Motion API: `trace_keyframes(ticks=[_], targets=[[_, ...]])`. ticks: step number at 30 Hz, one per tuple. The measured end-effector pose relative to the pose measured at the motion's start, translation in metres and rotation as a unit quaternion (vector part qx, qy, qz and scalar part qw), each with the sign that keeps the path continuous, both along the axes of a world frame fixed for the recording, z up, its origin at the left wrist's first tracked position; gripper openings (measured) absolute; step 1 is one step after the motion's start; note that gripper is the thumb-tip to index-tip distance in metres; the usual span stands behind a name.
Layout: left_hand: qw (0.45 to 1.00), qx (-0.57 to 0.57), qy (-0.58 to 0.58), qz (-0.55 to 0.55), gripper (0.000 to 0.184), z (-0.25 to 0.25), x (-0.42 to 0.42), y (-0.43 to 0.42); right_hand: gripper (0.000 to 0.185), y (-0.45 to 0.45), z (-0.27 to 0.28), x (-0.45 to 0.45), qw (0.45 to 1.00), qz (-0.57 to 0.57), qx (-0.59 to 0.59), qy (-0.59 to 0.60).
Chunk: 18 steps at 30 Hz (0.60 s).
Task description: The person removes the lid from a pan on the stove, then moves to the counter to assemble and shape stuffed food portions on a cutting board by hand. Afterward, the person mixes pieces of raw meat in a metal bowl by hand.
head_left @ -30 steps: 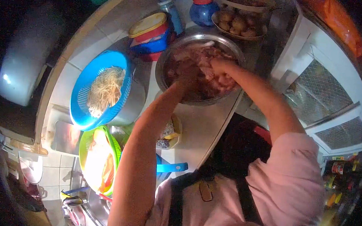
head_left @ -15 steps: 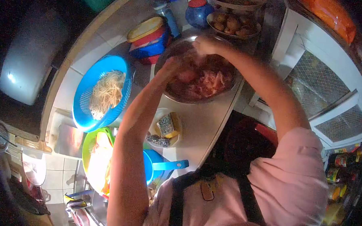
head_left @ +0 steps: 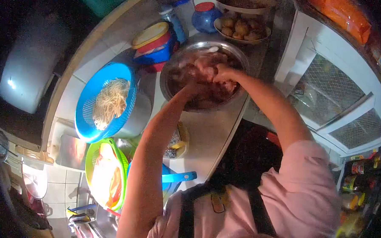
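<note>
A wide metal bowl (head_left: 241, 56) on the counter holds pieces of raw meat (head_left: 206, 65), pinkish red and partly blurred. My left hand (head_left: 193, 88) reaches into the near left part of the bowl, its fingers sunk among the dark meat and hidden. On the bowl's right side, my right hand (head_left: 223, 73) is curled closed against a clump of meat. A small pale piece (head_left: 212, 49) lies by the far inner wall; its kind cannot be made out.
Left of the bowl stand a blue colander (head_left: 85, 125) of pale noodle-like strands and a green basket (head_left: 91, 153) under bright light. Behind are stacked tubs (head_left: 153, 43), a blue jar (head_left: 205, 21) and a dish of potatoes (head_left: 241, 27). A blue handle (head_left: 179, 177) sits near my body.
My right hand has come down from the bowl's far rim into the meat. My left hand has moved nearer and slightly right. The pale piece at the far wall now shows.
</note>
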State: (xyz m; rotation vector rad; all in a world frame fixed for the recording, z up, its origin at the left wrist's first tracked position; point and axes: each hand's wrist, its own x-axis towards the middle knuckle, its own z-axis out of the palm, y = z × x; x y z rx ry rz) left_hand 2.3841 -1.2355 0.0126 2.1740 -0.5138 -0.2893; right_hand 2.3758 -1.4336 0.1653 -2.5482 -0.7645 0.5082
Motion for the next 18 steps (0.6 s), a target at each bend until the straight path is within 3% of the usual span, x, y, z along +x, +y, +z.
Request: trace_keyframes(ticks=[1, 2, 4, 5, 6, 7, 8, 9, 10, 11, 12, 13, 14, 16, 17, 18], targets=[[0.97, -0.234, 0.042, 0.052, 0.027, -0.015, 0.003, 0.011, 0.024, -0.001, 0.011, 0.0, 1.0, 0.002, 0.001, -0.001], [0.97, -0.233, 0.043, 0.055, 0.027, 0.004, -0.001, 0.013, 0.019, -0.001, 0.018, 0.002, 0.996, -0.028, 0.07, 0.054], [0.989, -0.045, -0.117, 0.075, 0.029, 0.054, -0.007, 0.012, 0.015, 0.008, -0.002, 0.034, 0.981, -0.062, 0.141, 0.116], [0.99, -0.044, -0.113, 0.073, 0.029, 0.076, -0.015, 0.003, 0.018, 0.021, -0.039, 0.08, 0.966, 0.124, 0.109, -0.197], [0.992, -0.013, -0.097, 0.083, 0.032, 0.101, -0.022, -0.007, 0.022, 0.027, -0.059, 0.102, 0.822, 0.295, 0.061, -0.484], [0.992, 0.019, -0.082, 0.094, 0.035, 0.129, -0.03, -0.017, 0.019, 0.033, -0.025, 0.067, 0.95, 0.103, 0.044, -0.291], [0.992, 0.019, -0.084, 0.096, 0.035, 0.172, -0.049, -0.034, 0.019, 0.029, -0.011, 0.057, 0.949, 0.104, 0.045, -0.293], [0.969, 0.216, -0.096, 0.075, 0.039, 0.217, -0.077, -0.056, 0.019, 0.028, -0.001, 0.05, 0.949, 0.121, 0.067, -0.285], [0.907, 0.405, -0.102, 0.052, 0.043, 0.238, -0.091, -0.066, 0.019, 0.028, 0.003, 0.048, 0.947, 0.137, 0.089, -0.275], [0.907, 0.405, -0.102, 0.053, 0.043, 0.212, -0.078, -0.053, 0.019, 0.029, -0.004, 0.056, 0.947, 0.138, 0.088, -0.276], [0.853, 0.449, -0.266, 0.029, 0.048, 0.165, -0.054, -0.029, 0.02, 0.029, -0.018, 0.071, 0.938, 0.135, 0.095, -0.304], [0.771, 0.478, -0.42, 0.004, 0.053, 0.162, -0.054, -0.028, 0.021, 0.027, -0.019, 0.072, 0.928, 0.133, 0.103, -0.332], [0.772, 0.478, -0.419, 0.004, 0.053, 0.158, -0.053, -0.031, 0.021, 0.019, -0.021, 0.071, 0.929, 0.133, 0.102, -0.33], [0.865, 0.398, -0.299, -0.063, 0.062, 0.151, -0.061, -0.049, 0.023, 0.005, -0.02, 0.057, 0.886, 0.164, 0.134, -0.413], [0.866, 0.398, -0.298, -0.062, 0.062, 0.146, -0.072, -0.054, 0.023, 0.006, -0.014, 0.042, 0.886, 0.165, 0.135, -0.412], [0.906, 0.379, -0.186, -0.014, 0.06, 0.14, -0.086, -0.059, 0.025, 0.008, -0.007, 0.02, 0.915, 0.205, 0.034, -0.345]])
